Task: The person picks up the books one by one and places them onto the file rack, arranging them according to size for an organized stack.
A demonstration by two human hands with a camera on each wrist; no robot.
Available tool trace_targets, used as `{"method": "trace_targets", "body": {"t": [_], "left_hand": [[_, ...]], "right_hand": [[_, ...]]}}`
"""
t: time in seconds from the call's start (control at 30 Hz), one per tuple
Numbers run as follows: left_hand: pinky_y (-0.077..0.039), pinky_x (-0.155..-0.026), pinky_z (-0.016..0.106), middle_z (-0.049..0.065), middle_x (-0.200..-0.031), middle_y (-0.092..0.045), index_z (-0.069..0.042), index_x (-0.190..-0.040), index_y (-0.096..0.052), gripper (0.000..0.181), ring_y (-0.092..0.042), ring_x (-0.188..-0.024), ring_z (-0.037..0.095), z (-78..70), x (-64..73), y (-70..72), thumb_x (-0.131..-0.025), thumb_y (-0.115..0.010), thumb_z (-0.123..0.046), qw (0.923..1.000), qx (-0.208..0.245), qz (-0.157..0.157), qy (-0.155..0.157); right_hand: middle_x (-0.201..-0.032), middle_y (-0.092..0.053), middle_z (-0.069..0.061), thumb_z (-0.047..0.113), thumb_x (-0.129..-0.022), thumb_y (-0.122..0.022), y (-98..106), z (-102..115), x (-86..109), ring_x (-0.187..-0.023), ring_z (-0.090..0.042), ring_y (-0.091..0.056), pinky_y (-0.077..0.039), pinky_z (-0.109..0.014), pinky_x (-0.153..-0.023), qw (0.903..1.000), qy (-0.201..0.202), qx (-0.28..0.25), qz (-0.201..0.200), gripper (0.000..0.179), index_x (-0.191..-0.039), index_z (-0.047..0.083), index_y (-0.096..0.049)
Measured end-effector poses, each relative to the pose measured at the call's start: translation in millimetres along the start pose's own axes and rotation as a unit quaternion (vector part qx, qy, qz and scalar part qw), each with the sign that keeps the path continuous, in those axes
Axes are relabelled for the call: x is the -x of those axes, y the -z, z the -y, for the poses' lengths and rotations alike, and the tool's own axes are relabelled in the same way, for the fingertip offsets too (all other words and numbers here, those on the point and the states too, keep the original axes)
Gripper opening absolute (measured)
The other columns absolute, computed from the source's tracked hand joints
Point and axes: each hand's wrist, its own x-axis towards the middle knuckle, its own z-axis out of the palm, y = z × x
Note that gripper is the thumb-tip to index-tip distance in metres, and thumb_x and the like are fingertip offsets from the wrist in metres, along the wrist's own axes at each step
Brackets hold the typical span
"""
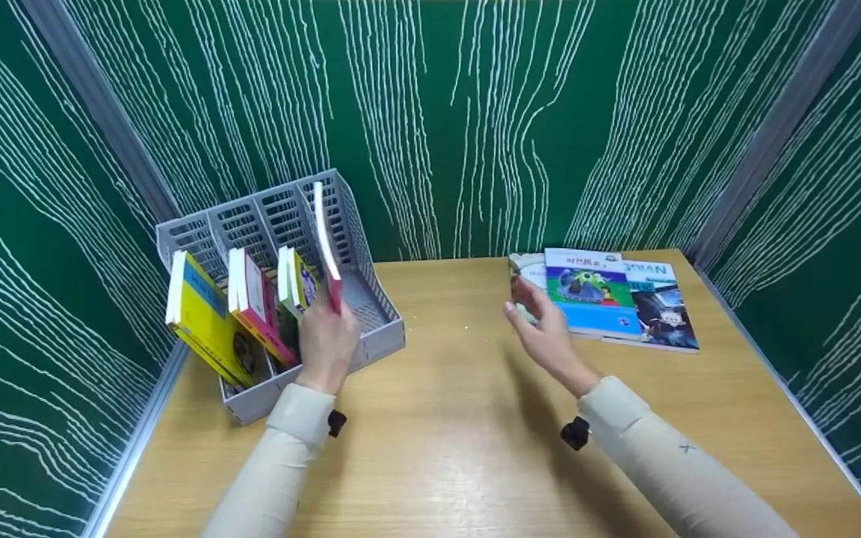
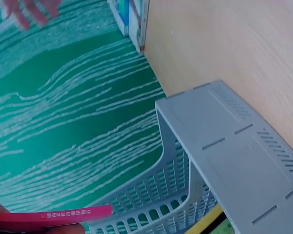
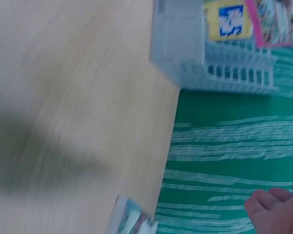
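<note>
While gripping a thin book (image 1: 326,239) near its pink spine with the left hand (image 1: 329,340), holds it roughly upright at the right end of the rack (image 1: 382,341), pale paper edge showing from above; cannot tell its depth inside. Has the right hand (image 1: 546,340) well right of the rack, grasping nothing, fingers loosely bent, thumb apart. See the rack as a boxy grey plastic form with slotted back, latticed side and thin dividers, bearing, left to right, a thick yellow book (image 1: 210,321), a pink book (image 1: 260,302) and a slim book (image 1: 297,280), all leaning. Find farther right of the rack, near the right hand, overlapping flat glossy magazines (image 1: 595,295) on smooth grained wood (image 1: 460,433). Note behind the rack a green wall (image 1: 468,134) streaked with wavy whitish lines
</note>
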Motion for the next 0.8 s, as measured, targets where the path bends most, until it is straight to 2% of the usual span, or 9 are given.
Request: {"method": "trace_targets", "body": {"t": [0.1, 0.17, 0.23, 0.3, 0.37, 0.53, 0.63, 0.8], "left_hand": [[-0.067, -0.073, 0.050, 0.032, -0.130, -0.071, 0.007, -0.141, -0.057, 0.034, -0.076, -0.085, 0.041, 4.3, -2.3, 2.2, -0.113, -0.047, -0.009, 0.9996, 0.012, -0.017, 0.020], [-0.068, -0.077, 0.050, 0.031, -0.143, -0.066, 0.004, -0.152, -0.049, 0.041, -0.077, -0.094, 0.042, 7.3, -3.4, 2.4, -0.115, -0.047, -0.013, 0.9990, 0.011, -0.025, 0.036], [-0.067, -0.086, 0.053, 0.030, -0.149, -0.063, 0.002, -0.157, -0.046, 0.045, -0.077, -0.106, 0.045, 11.0, -4.5, 1.0, -0.115, -0.048, -0.014, 0.9983, 0.006, -0.033, 0.048], [-0.064, -0.096, 0.057, 0.030, -0.151, -0.062, 0.002, -0.157, -0.045, 0.046, -0.074, -0.116, 0.047, 15.3, -5.4, -1.9, -0.114, -0.049, -0.015, 0.9972, 0.006, -0.043, 0.060], [-0.061, -0.100, 0.060, 0.032, -0.147, -0.064, 0.004, -0.154, -0.048, 0.045, -0.072, -0.120, 0.050, 19.4, -7.4, -5.8, -0.114, -0.050, -0.014, 0.9960, 0.010, -0.054, 0.071], [-0.059, -0.102, 0.062, 0.031, -0.147, -0.064, 0.004, -0.153, -0.050, 0.044, -0.070, -0.125, 0.050, 30.6, -9.9, -17.5, -0.115, -0.048, -0.018, 0.9927, 0.029, -0.050, 0.106], [-0.060, -0.104, 0.060, 0.029, -0.151, -0.062, 0.001, -0.157, -0.047, 0.046, -0.070, -0.125, 0.047, 37.4, -10.0, -26.0, -0.117, -0.046, -0.020, 0.9910, 0.038, -0.037, 0.123], [-0.060, -0.102, 0.060, 0.031, -0.141, -0.067, 0.003, -0.151, -0.053, 0.041, -0.072, -0.114, 0.046, 47.6, -11.4, -39.9, -0.117, -0.044, -0.018, 0.9915, 0.026, -0.045, 0.120]], "right_hand": [[-0.162, -0.053, -0.026, 0.020, -0.114, -0.058, 11, -12, -3.2, -0.152, -0.043, -0.051, -0.043, -0.058, -0.124, 0.9997, -0.014, 0.019, -0.004, 0.057, -0.163, -0.002, -0.041], [-0.162, -0.053, -0.027, 0.021, -0.114, -0.058, 19, -21, -4.7, -0.152, -0.045, -0.051, -0.042, -0.058, -0.125, 0.9989, -0.021, 0.042, -0.008, 0.056, -0.163, -0.002, -0.043], [-0.164, -0.050, -0.027, 0.025, -0.114, -0.057, 27, -30, -5.8, -0.154, -0.045, -0.047, -0.039, -0.059, -0.127, 0.9970, -0.029, 0.071, -0.012, 0.057, -0.163, -0.001, -0.043], [-0.168, -0.045, -0.026, 0.030, -0.115, -0.056, 35, -38, -6.0, -0.157, -0.046, -0.043, -0.035, -0.060, -0.130, 0.9951, -0.038, 0.090, -0.014, 0.059, -0.164, 0.000, -0.041], [-0.171, -0.040, -0.026, 0.034, -0.115, -0.055, 43, -45, -6.5, -0.160, -0.046, -0.037, -0.031, -0.061, -0.132, 0.9935, -0.047, 0.103, -0.015, 0.062, -0.165, 0.000, -0.040], [-0.172, -0.037, -0.027, 0.032, -0.115, -0.054, 55, -59, -7.3, -0.161, -0.048, -0.035, -0.029, -0.062, -0.132, 0.9906, -0.065, 0.120, -0.012, 0.063, -0.166, -0.002, -0.038], [-0.173, -0.037, -0.027, 0.030, -0.115, -0.054, 61, -67, -7.6, -0.162, -0.048, -0.033, -0.028, -0.063, -0.132, 0.9880, -0.079, 0.132, -0.014, 0.062, -0.166, -0.001, -0.037], [-0.176, -0.033, -0.024, 0.033, -0.115, -0.053, 72, -80, -9.0, -0.164, -0.048, -0.028, -0.025, -0.068, -0.131, 0.9812, -0.110, 0.159, -0.003, 0.065, -0.169, 0.004, -0.033]]}}
